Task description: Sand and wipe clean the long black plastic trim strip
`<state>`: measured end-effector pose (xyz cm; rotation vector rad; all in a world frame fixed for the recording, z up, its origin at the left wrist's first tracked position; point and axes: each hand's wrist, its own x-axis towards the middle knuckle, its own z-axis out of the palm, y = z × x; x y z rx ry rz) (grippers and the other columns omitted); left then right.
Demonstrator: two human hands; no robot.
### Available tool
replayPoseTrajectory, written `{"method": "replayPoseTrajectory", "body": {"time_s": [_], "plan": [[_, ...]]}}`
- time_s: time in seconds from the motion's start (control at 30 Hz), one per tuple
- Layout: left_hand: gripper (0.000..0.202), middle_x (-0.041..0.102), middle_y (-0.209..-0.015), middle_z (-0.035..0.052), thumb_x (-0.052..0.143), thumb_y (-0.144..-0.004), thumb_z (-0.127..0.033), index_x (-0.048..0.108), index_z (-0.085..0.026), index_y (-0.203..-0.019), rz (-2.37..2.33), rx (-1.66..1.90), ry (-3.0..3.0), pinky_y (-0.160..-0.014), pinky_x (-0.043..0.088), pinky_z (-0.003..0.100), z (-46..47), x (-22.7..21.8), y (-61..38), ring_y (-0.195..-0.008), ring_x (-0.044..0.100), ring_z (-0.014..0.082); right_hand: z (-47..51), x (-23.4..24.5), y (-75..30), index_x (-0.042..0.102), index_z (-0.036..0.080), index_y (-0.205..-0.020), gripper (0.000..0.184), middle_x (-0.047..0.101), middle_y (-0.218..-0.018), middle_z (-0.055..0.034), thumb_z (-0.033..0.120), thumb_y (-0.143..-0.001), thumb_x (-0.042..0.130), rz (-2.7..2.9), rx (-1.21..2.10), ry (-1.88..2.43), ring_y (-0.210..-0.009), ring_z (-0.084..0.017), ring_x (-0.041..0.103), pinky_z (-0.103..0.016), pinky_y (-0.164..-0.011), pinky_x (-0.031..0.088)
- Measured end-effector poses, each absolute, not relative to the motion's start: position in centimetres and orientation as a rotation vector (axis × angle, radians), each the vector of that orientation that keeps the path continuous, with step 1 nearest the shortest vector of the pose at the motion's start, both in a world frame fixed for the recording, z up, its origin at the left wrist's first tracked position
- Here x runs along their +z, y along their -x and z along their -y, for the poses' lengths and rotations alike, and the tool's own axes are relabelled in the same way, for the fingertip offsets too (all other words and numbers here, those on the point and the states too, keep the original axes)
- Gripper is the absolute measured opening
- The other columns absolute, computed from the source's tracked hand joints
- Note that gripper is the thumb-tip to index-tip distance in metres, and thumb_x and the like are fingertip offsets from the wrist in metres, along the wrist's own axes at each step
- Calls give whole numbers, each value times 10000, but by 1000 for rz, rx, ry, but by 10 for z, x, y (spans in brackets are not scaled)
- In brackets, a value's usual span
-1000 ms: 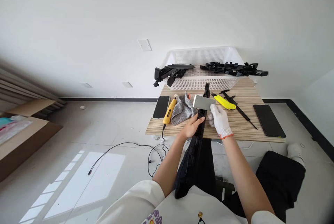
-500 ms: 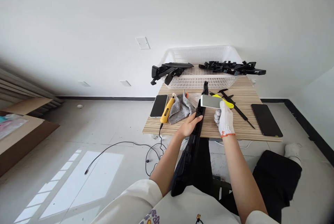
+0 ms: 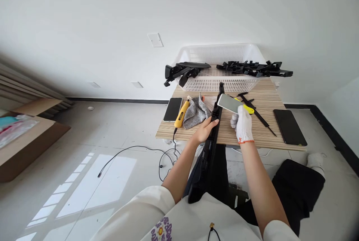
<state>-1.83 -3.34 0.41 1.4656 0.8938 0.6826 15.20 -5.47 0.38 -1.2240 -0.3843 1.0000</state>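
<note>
A long black plastic part (image 3: 209,147) runs from my lap up over the table's front edge. My bare left hand (image 3: 206,129) is closed around its upper portion. In my right hand (image 3: 242,123), which wears a white knit glove with an orange cuff, is a flat grey slab with a pale rim (image 3: 230,103). The slab's left end is at the black part, near its top; whether they touch I cannot tell. Behind the slab lies a yellow utility knife (image 3: 248,110), partly hidden. A grey cloth (image 3: 196,113) lies left of the black part.
On the wooden table (image 3: 262,136) are a yellow corded rotary tool (image 3: 181,114), a light-framed phone (image 3: 172,109), a black caliper (image 3: 256,113) and a black phone (image 3: 290,127). A white basket (image 3: 218,84) at the back holds several black plastic parts (image 3: 252,69). A black cable (image 3: 126,147) trails across the floor.
The slab has tilted, its right end dipping lower, as my right hand turned slightly. My left hand keeps its hold on the black part. The whole view has shifted a little.
</note>
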Motion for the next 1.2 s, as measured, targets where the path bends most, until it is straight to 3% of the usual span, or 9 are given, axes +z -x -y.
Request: {"method": "replayPoseTrajectory", "body": {"time_s": [0.13,0.27,0.4,0.53,0.67,0.77,0.87,0.93,1.2], "plan": [[430,672,-1284,45,525,-921,-477,662,-195,-1216,-881,703,-1470,-1101,387,359,35,5,19,-1262,537,281,54,3,-158,444,237,-750,454,464,-458,95,636,-756,658,466,1038,1200,-302,-65,385,-161,-256,237],[405,704,-1182,64,522,-909,-468,692,-165,-1119,-928,695,-1465,-1072,408,382,36,8,17,-1205,558,292,59,1,-160,460,252,-793,443,407,-415,130,609,-724,713,537,1088,1123,-259,-60,289,-166,-237,200],[417,706,-1148,62,502,-915,-465,680,-158,-1134,-911,717,-1484,-1053,417,374,37,7,15,-1189,557,284,66,0,-162,519,234,-821,345,474,-429,99,549,-775,652,526,1086,1008,-248,-64,290,-183,-239,180],[460,700,-1158,68,499,-912,-490,669,-149,-1168,-931,716,-1514,-1059,412,375,41,6,14,-1193,552,283,68,2,-169,562,216,-872,288,634,-568,34,495,-805,535,440,1039,908,-275,-80,395,-195,-255,205],[434,708,-1157,78,521,-901,-468,679,-147,-1148,-960,751,-1511,-1082,399,389,44,9,11,-1209,552,291,66,8,-173,559,224,-940,451,688,-646,-12,639,-814,438,404,1106,825,-347,-133,523,-222,-292,304],[402,709,-1171,89,514,-908,-451,686,-147,-1107,-967,771,-1538,-1076,411,383,45,9,10,-1209,561,290,62,9,-169,517,238,-929,525,668,-630,12,735,-777,443,402,1115,870,-357,-117,520,-200,-306,312],[376,703,-1196,91,508,-915,-436,685,-152,-1085,-974,769,-1581,-1072,416,370,46,7,9,-1208,566,281,57,9,-161,527,239,-946,449,626,-599,69,561,-680,692,486,1119,935,-331,-78,466,-166,-298,287],[374,701,-1201,88,520,-911,-444,681,-155,-1086,-971,761,-1605,-1078,411,372,47,5,9,-1206,565,281,54,8,-155,554,236,-988,463,621,-616,87,442,-629,764,531,1124,942,-330,-71,465,-160,-291,292],[375,701,-1185,87,528,-906,-471,676,-156,-1048,-989,773,-1616,-1076,409,365,46,3,10,-1199,562,280,48,3,-147,480,283,-1351,611,599,-697,105,454,-785,638,621,992,1079,-333,-30,403,-136,-294,289]]}}
